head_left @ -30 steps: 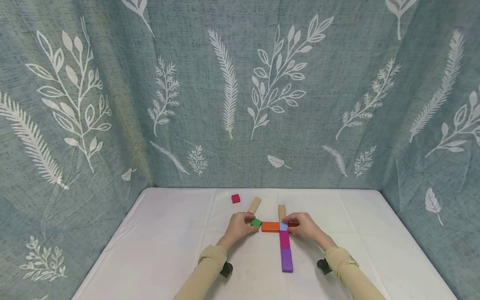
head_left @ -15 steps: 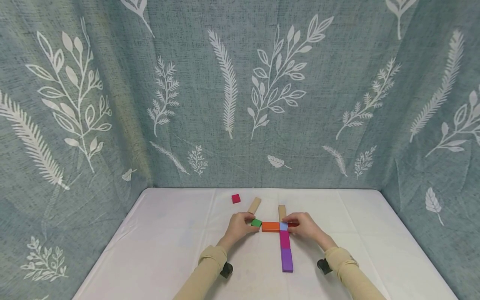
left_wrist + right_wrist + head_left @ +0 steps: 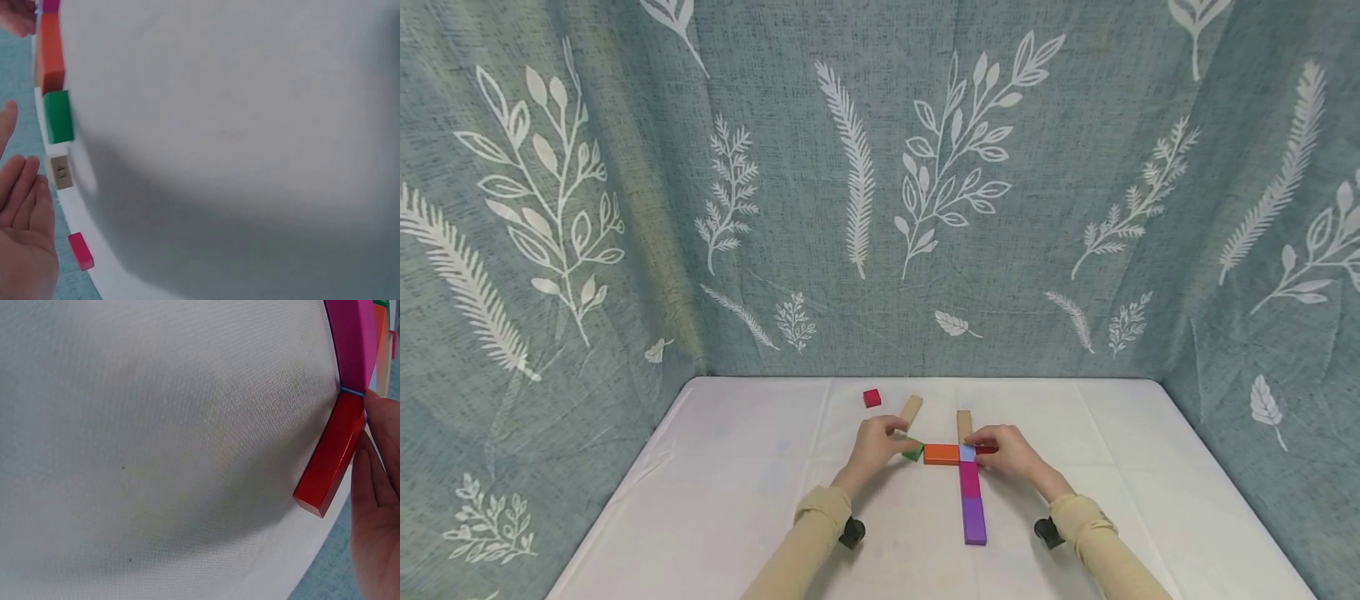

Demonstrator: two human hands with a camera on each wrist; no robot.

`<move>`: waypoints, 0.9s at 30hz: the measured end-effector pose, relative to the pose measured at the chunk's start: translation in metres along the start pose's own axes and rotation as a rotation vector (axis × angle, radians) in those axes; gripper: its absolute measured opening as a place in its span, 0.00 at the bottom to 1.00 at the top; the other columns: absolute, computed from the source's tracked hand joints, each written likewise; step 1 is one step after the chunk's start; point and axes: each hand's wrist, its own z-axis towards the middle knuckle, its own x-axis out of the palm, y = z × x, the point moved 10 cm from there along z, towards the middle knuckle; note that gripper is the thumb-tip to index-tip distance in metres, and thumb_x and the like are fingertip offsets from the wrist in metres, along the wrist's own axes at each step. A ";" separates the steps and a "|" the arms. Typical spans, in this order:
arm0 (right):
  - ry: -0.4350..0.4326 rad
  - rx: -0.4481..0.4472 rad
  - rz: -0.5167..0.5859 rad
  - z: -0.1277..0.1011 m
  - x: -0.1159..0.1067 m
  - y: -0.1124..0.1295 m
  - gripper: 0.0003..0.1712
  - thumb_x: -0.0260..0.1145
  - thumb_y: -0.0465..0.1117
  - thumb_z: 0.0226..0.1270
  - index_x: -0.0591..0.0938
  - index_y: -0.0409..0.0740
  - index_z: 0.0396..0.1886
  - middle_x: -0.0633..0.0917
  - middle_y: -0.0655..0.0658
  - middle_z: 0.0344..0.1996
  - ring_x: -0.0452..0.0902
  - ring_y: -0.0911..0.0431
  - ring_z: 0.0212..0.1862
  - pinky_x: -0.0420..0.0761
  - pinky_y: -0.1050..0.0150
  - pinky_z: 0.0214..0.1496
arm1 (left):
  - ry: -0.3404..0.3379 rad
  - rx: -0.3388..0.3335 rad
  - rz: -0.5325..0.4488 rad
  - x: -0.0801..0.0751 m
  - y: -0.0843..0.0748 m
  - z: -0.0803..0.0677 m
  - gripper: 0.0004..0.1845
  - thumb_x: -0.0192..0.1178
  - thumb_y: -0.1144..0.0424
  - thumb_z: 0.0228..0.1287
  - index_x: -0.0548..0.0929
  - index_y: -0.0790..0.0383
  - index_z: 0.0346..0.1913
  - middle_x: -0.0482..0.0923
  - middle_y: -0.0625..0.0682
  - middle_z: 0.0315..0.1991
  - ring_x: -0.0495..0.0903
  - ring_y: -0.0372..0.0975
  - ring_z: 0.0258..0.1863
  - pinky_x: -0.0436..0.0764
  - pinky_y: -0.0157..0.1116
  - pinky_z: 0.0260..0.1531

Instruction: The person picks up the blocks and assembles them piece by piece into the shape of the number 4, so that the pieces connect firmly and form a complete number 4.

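My left hand (image 3: 877,446) hovers over the green block (image 3: 913,450), fingers loosely extended. In the left wrist view that green block (image 3: 58,117) lies on the cloth with the hand apart from it. The fingers of my right hand (image 3: 1011,452) rest at the light blue block (image 3: 967,452) and over the red block (image 3: 331,453), which is partly covered in the head view. An orange block (image 3: 941,454) adjoins the light blue one on its left. A magenta block (image 3: 969,479) and a purple block (image 3: 973,521) run toward me, and a wooden block (image 3: 964,425) points away.
Behind the left hand lies a loose wooden block (image 3: 912,410), tilted. A small crimson block (image 3: 872,398) sits farther back. A white cloth (image 3: 715,492) covers the table, and a patterned curtain (image 3: 880,325) closes off the back and sides.
My left hand has let go of the green block and risen slightly away from it. The green block and the joined blocks stay in place; the right hand has not moved.
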 end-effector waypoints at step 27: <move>0.014 0.007 0.011 0.001 0.001 -0.002 0.16 0.66 0.27 0.57 0.83 0.33 0.47 0.85 0.36 0.45 0.81 0.45 0.49 0.82 0.54 0.51 | -0.025 -0.060 -0.050 -0.049 -0.025 0.040 0.22 0.67 0.65 0.56 0.80 0.70 0.53 0.79 0.64 0.54 0.77 0.53 0.57 0.77 0.43 0.57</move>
